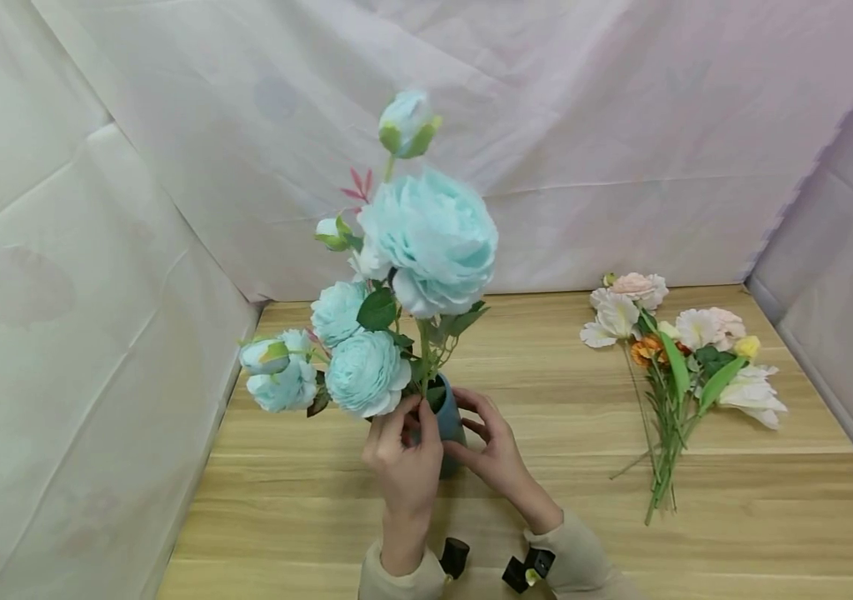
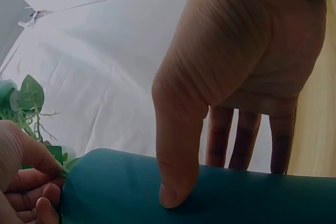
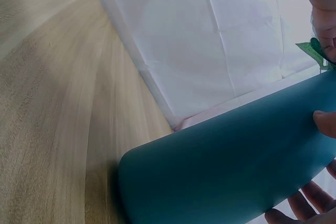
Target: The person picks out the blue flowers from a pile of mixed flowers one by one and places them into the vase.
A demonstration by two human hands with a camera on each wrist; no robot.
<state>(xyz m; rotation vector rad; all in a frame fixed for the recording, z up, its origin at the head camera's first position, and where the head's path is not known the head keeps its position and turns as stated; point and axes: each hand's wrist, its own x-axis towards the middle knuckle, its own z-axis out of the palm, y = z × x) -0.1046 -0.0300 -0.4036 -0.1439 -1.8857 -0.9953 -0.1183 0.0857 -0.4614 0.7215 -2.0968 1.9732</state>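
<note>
A teal cylindrical vase (image 1: pixel 451 421) stands on the table, its opening partly covered by leaves and fingers. At the rim, my left hand (image 1: pixel 404 462) pinches a green stem (image 1: pixel 424 354) between thumb and fingertips. A large pale-blue artificial flower (image 1: pixel 437 237) tops that stem, and smaller blue blooms (image 1: pixel 368 372) and buds spread to the left. My right hand (image 1: pixel 500 458) holds the vase from the right side. In the left wrist view, the right thumb lies on the near wall of the vase (image 2: pixel 121 177) and the fingers go behind it. How deep the stem reaches inside is hidden.
Several loose artificial flowers (image 1: pixel 677 375) in white, pink, orange and yellow lie at the table's right. White cloth (image 1: pixel 621 125) hangs behind the wooden table (image 1: pixel 299 517) and along both sides. Black devices (image 1: pixel 454 558) sit at the wrists.
</note>
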